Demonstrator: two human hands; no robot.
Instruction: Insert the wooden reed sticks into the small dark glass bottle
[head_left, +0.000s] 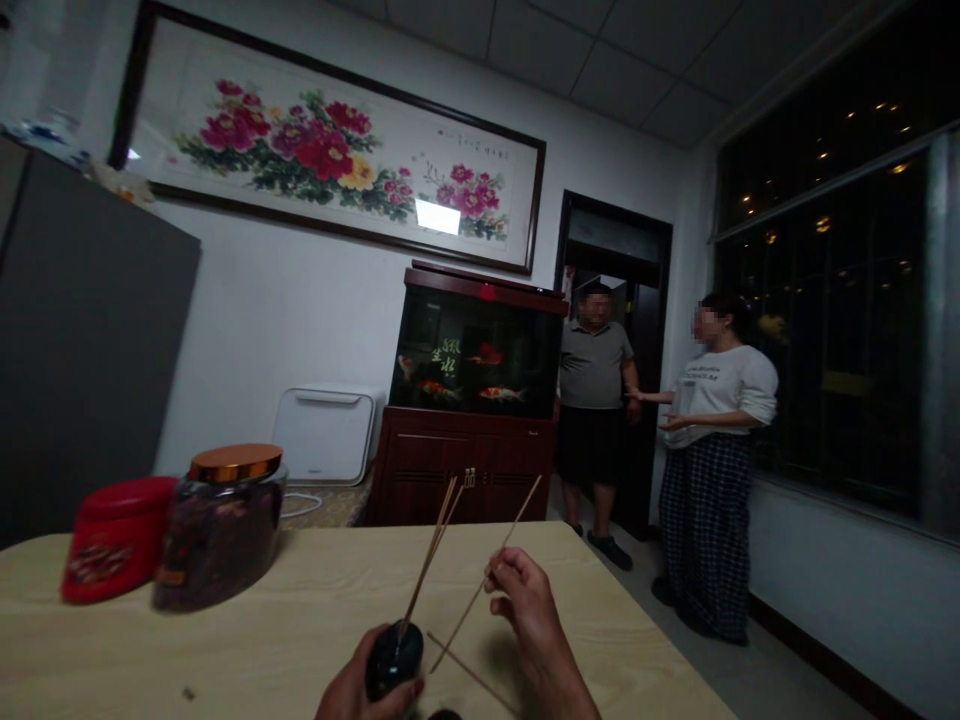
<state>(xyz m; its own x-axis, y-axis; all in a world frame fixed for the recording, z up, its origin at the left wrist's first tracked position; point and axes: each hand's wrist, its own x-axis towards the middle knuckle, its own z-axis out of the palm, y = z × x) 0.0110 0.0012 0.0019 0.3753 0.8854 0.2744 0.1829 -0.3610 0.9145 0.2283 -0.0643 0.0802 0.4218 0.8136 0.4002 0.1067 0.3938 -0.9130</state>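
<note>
My left hand [358,682] is wrapped round a small dark, glossy bottle [394,655] low in the view. Several thin brown sticks [431,548] stand out of its mouth, leaning up to the right. Between the thumb and fingers of my right hand [529,610] is one more thin stick [471,602], held slanting, its lower end near the tabletop. Another loose stick [472,675] lies on the table to the right of the bottle, crossing below the held one. A dark round thing [445,714] is cut off at the bottom edge.
On the wooden table [315,610] stand a red container [112,540] and a glass jar [221,530] with a copper-coloured lid. Beyond are a white appliance [322,437] and a fish tank [480,350] on a cabinet. Two people [596,365] [712,400] stand at the right by a doorway.
</note>
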